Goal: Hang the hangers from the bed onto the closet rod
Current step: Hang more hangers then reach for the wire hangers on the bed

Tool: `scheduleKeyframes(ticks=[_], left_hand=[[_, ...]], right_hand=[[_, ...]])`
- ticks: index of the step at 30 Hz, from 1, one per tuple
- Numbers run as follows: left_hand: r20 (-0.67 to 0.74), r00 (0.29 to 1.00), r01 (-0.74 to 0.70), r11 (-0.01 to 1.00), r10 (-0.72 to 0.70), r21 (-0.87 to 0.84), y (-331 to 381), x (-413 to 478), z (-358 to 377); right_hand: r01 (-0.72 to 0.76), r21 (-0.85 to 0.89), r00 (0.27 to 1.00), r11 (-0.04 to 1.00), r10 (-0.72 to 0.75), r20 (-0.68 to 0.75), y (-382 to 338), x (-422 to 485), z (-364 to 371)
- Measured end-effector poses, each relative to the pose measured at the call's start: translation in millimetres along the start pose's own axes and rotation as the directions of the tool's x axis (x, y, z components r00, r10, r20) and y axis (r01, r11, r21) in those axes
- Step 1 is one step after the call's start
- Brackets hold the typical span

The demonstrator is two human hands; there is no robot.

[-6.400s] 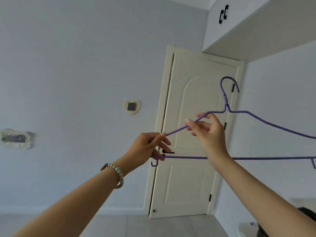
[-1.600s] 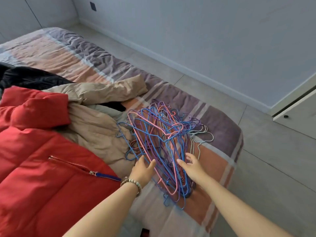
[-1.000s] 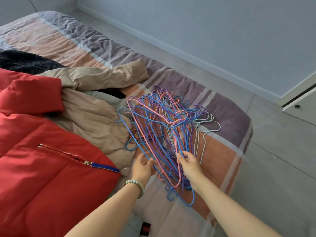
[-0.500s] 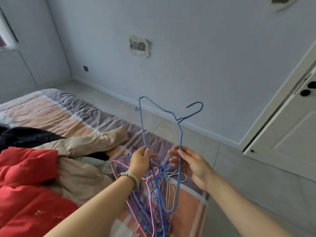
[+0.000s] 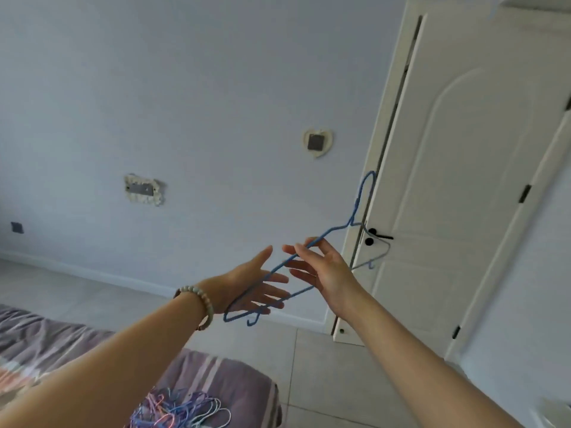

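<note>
One blue wire hanger [image 5: 279, 265] was up in the air in front of the pale wall, tilted, its hook pointing upward beside the edge of the white door [image 5: 463, 180] and near the black door handle [image 5: 378, 234]. The right hand [image 5: 327, 273] pinched the hanger's sloping shoulder wire between thumb and forefinger, its other fingers loosely extended. The left hand [image 5: 247, 285], with a beaded bracelet [image 5: 200, 296] on its wrist, was spread wide with straight fingers just behind the hanger's lower end; whether it touched the wire could not be told. Below, many more hangers lay in a tangled pile of hangers [image 5: 179, 412], pink, blue and pale, on the striped bed [image 5: 241, 384]. On the wall were a heart-shaped plate [image 5: 316, 142] and a rectangular plate [image 5: 143, 189].
</note>
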State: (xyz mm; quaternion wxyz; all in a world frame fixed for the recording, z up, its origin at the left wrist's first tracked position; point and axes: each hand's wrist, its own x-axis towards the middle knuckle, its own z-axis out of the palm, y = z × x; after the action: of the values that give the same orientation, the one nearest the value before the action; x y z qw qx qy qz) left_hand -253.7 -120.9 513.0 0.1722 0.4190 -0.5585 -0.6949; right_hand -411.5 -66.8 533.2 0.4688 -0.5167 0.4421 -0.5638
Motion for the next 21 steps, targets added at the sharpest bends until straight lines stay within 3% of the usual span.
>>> scheduleKeyframes(ticks=[3,5,9,11,14,21], left_hand=[[0.276,0.959,0.064,0.998,-0.065,0.011,37.9,-9.7,33.4],[0.367,0.928,0.024,0.993,-0.064,0.113,65.9,-15.0,64.9],[0.397,0.907,-0.306,0.868,0.142,0.390,117.7,-23.8,152.9],[0.433,0.857,-0.471,0.766,0.279,0.437,137.9,-23.8,202.3],[0.493,0.773,-0.613,0.666,0.398,0.424,163.6,-24.6,276.5],[0.581,0.609,-0.780,0.541,0.540,0.314,201.8,-34.4,444.6]], right_hand=[[0.088,-0.117,0.983,0.989,-0.105,-0.148,-35.6,-24.1,-37.0],[0.149,-0.183,0.945,0.972,-0.195,-0.264,-60.8,-41.7,-67.9],[0.276,-0.300,0.814,0.913,-0.388,-0.431,-118.5,-89.7,-134.9],[0.320,-0.364,0.735,0.875,-0.471,-0.488,-146.1,-117.7,-167.8],[0.339,-0.456,0.615,0.823,-0.561,-0.554,-182.1,-163.4,-215.8],[0.310,-0.601,0.380,0.736,-0.676,-0.632,-253.4,-268.4,-318.8]])
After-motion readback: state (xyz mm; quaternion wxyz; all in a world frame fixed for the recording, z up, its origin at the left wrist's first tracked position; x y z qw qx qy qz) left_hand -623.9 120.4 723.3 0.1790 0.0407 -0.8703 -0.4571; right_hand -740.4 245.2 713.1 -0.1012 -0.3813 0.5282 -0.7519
